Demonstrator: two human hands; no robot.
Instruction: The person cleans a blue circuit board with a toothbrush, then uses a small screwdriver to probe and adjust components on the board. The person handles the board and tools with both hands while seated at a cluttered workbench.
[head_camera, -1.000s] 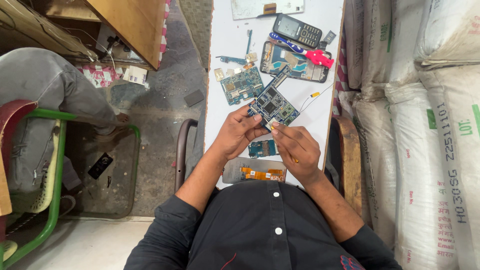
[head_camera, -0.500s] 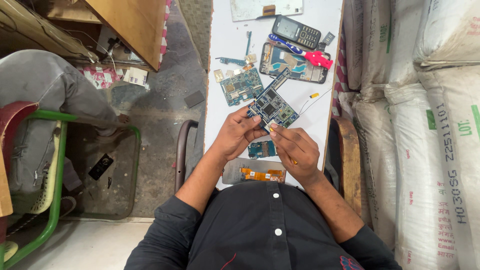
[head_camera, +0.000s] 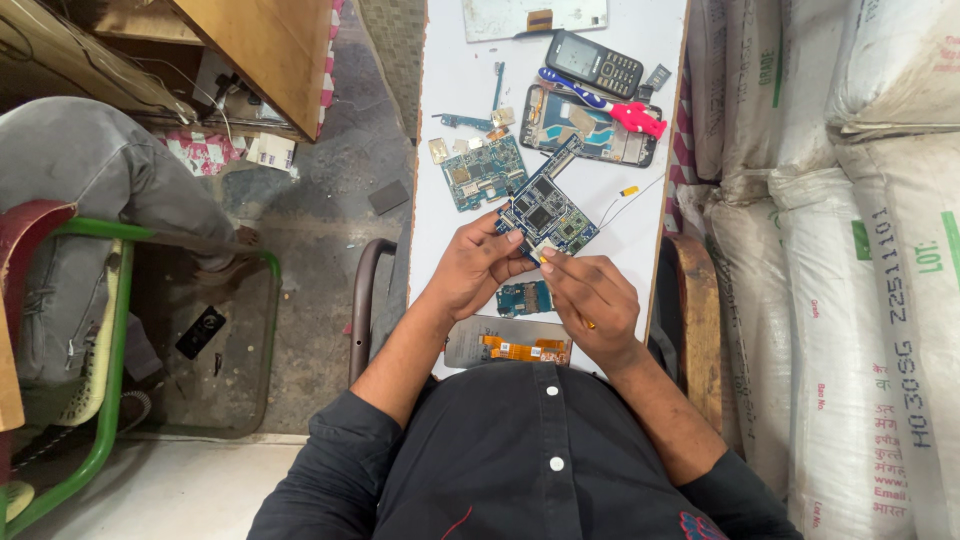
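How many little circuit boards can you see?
3: one board held in both hands, a teal board lying just beyond it on the table, and a small board under the hands. More may be hidden.

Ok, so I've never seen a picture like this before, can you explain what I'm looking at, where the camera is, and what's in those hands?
The view comes from a camera worn on a person's head, looking straight down at their own two bare hands over a narrow white table. The left hand and right hand together hold a blue rectangular circuit board by its near edge. On the table lie a second blue-green circuit board, a dark keypad phone, an opened phone frame with a blue and pink toothbrush across it, and a grey panel with an orange flex strip near the body. White sacks stand on the right. Another person sits on a green chair at the left.
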